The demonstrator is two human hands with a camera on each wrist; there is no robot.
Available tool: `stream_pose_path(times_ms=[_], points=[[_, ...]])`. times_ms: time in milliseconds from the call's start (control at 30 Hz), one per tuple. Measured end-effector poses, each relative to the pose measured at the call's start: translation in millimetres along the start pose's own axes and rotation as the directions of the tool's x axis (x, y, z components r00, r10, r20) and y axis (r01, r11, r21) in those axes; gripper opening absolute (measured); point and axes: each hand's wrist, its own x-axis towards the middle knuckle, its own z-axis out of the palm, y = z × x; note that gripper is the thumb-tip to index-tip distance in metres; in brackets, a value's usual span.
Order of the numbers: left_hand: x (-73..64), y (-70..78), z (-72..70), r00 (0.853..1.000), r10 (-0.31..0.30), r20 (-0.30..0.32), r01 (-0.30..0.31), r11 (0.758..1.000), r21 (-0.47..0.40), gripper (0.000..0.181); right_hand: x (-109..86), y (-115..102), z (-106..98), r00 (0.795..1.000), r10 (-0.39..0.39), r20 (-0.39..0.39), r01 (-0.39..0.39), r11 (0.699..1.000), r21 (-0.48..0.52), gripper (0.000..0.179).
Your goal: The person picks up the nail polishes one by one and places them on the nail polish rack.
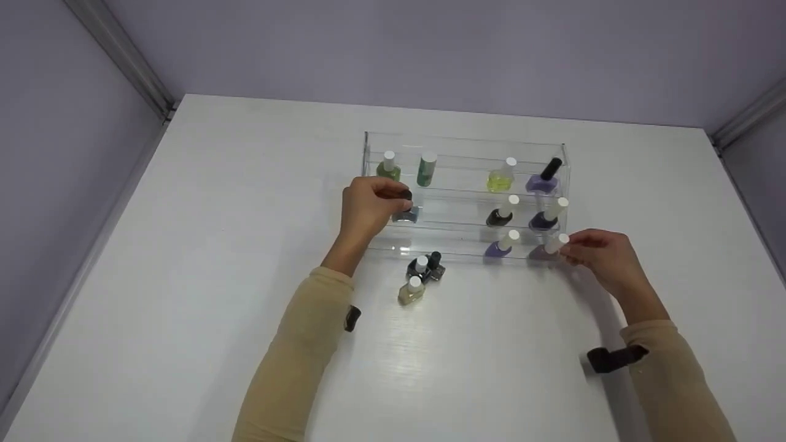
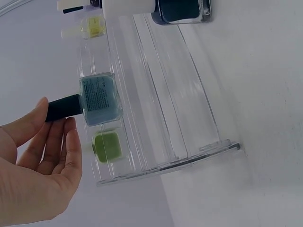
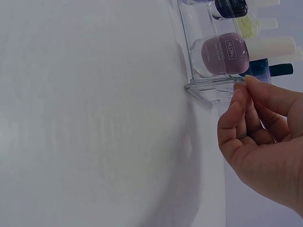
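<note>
1. One black-capped blue nail polish bottle (image 2: 101, 98) sits cap-up, near upright, directly below your left hand (image 1: 367, 205), which pinches its cap.
2. It's at the left of the clear tiered rack (image 1: 457, 213).
3. Your farther right hand (image 1: 605, 258) pinches the rack's right end.

A smooth white table (image 1: 184, 245) spreads across the centre, its far edge running from 10 o'clock to between 2 and 3 o'clock, with a soft sheen of light toward 6 o'clock. A plain lavender back wall (image 1: 393, 55) rises at 12 o'clock. A matching left wall (image 1: 49, 184) stands at 9 o'clock, and a narrow slice of right wall (image 1: 767, 166) at 3. Grey metal posts mark the corners: left post (image 1: 127, 55) at 10, right post (image 1: 746, 121) between 2 and 3
</note>
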Motion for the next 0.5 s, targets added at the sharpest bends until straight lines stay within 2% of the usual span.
stream_pose_path(times_ms=[267, 500], points=[[3.2, 4.1, 11.1, 1.000, 0.000, 0.014, -0.001, 1.000, 0.009, 0.018, 0.4, 0.3, -1.2, 1.000, -0.003, -0.009, 0.003, 1.000, -0.023, 0.011], [6.4, 9.0, 23.2, 0.999, 0.035, 0.029, -0.036, 0.999, 0.039, 0.016, 0.7, -0.1, -1.3, 1.000, 0.015, -0.018, -0.016, 0.999, -0.041, 0.014]])
